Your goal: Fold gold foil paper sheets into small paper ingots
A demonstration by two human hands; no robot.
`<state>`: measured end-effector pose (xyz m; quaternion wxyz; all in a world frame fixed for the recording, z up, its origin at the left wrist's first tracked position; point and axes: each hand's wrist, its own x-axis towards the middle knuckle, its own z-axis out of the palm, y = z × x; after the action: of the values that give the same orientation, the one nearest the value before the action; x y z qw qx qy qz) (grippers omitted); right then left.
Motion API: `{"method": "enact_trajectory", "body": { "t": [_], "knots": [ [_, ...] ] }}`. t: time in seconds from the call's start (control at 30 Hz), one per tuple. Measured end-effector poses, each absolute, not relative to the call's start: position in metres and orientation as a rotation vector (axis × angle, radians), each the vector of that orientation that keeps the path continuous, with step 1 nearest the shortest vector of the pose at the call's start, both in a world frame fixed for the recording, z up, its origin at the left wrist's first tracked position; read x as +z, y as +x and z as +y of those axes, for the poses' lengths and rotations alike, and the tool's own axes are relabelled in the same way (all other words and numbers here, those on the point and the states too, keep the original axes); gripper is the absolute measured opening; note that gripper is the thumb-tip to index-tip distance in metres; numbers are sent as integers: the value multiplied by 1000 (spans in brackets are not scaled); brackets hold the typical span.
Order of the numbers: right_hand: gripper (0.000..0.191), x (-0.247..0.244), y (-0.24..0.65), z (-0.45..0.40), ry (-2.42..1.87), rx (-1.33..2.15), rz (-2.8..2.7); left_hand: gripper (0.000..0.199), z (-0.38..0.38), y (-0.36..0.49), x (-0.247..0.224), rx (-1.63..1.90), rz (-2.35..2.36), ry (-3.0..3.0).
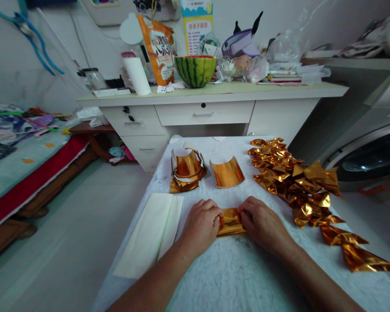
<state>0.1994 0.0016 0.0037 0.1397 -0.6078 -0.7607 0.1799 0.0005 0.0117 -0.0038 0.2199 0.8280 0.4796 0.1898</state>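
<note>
A gold foil sheet [231, 222] with creases across it lies on the cloth-covered table, between my two hands. My left hand [204, 225] has its fingers curled onto the sheet's left end. At the right end, my right hand [259, 220] pinches the foil between thumb and bent fingers. Beyond my hands sits a curved gold sheet [228, 172], and left of it a pile of curled gold sheets [187, 169]. Folded pale paper [149, 234] lies to the left of my left hand.
Several twisted gold foil pieces [295, 182] are heaped along the table's right side. Behind stands a white desk [208, 99] with a watermelon half [195, 70] and an orange bag [159, 50]. A bed [26, 160] is at left, a washing machine [373, 143] at right.
</note>
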Motion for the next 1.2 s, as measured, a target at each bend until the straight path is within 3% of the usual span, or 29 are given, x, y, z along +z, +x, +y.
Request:
{"method": "enact_trajectory", "body": {
  "t": [0.1,0.23,0.73,1.03,1.2],
  "knots": [
    [16,7,191,-5,-1826,374,-2231,13,9,0,0,458,1328,2314],
    [16,4,183,-12,-1838,205,-2284,18,4,-2,3,373,1349,2336],
    [51,-1,169,-26,-1920,-16,-2333,39,4,-16,7,203,1177,2266],
    [44,-1,182,-23,-1864,95,-2304,46,6,-19,9,185,1165,2210],
    [54,-5,207,-18,-1840,121,-2302,47,6,-18,12,178,1156,2186]
  ]
}}
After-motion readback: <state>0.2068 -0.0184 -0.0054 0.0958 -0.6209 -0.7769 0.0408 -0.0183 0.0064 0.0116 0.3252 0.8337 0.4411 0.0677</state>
